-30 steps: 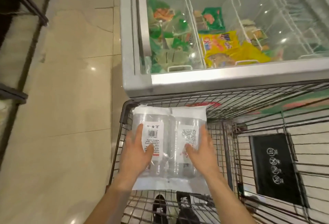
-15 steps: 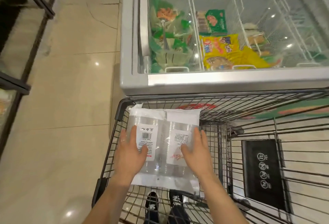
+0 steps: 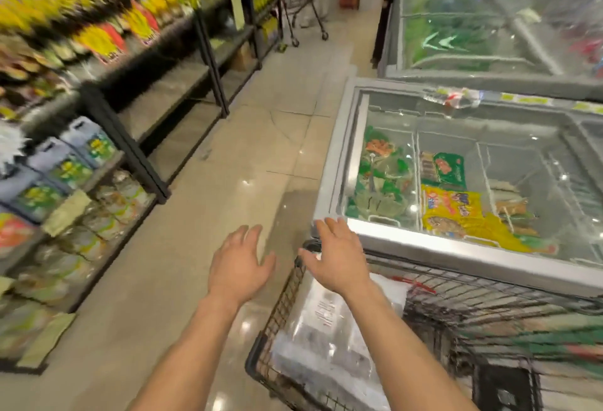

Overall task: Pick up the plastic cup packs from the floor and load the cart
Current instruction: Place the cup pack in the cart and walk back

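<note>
A clear plastic cup pack (image 3: 321, 342) with white labels lies inside the black wire cart (image 3: 284, 293) at the lower right, against its left wall. My left hand (image 3: 239, 263) hovers above the floor just left of the cart, fingers spread, holding nothing. My right hand (image 3: 337, 258) hangs over the cart's front left corner, fingers straight, also free of the pack. The frame is blurred by head motion.
A glass-topped chest freezer (image 3: 336, 156) with frozen food stands directly ahead of the cart, another freezer (image 3: 489, 32) behind it. Shelves of bottles and packets (image 3: 81, 156) line the left side. The tiled aisle floor (image 3: 248, 149) runs between them; a second cart (image 3: 306, 9) stands far back.
Both hands let go of the cup pack, which now lies in the cart, and lifted up and left. The view swung up and left along the aisle.
</note>
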The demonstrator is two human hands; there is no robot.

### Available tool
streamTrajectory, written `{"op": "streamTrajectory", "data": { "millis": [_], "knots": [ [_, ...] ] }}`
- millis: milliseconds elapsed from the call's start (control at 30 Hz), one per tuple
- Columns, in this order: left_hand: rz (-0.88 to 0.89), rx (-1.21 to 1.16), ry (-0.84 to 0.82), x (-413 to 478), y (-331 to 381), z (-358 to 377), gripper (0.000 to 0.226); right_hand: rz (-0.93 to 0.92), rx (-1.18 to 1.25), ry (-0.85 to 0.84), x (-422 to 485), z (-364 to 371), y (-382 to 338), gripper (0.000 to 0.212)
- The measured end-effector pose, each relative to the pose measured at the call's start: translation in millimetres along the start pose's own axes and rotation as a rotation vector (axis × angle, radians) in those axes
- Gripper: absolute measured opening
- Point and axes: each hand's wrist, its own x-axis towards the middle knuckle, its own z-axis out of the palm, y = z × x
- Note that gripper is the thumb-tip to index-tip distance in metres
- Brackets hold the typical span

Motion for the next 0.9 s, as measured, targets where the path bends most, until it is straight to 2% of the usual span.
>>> {"op": "streamTrajectory", "data": {
  "millis": [167, 333, 500, 633, 767, 900],
  "knots": [
    [-0.078, 0.117, 0.17, -44.3, -90.1, -111.9, 0.081, -0.292, -0.104, -0.018, 7.6, -33.8, -143.5, 0.073],
    [-0.251, 0.21, 0.289, -139.6, -213.2, -207.3, 0.087, -0.58, -0.181, 0.042, -18.9, -18.4, -305.8, 0.065],
    [-0.478, 0.259, 0.364, -267.3, -337.6, -274.6, 0.085, -0.794, -0.147, -0.038, -83.6, 40.9, -482.1, 0.07],
    [-0.687, 0.308, 0.362, -372.5, -419.1, -308.7, 0.075, -0.99, -0.126, -0.125, -149.9, 101.2, -605.3, 0.07],
    [-0.847, 0.33, 0.373, -454.2, -490.0, -329.7, 0.071, -1.123, -0.104, -0.201, -201.8, 153.6, -695.4, 0.072],
    [-0.963, 0.303, 0.383, -497.2, -549.4, -338.4, 0.069, -1.223, -0.105, -0.236, -226.1, 199.3, -765.1, 0.074]
  ]
}}
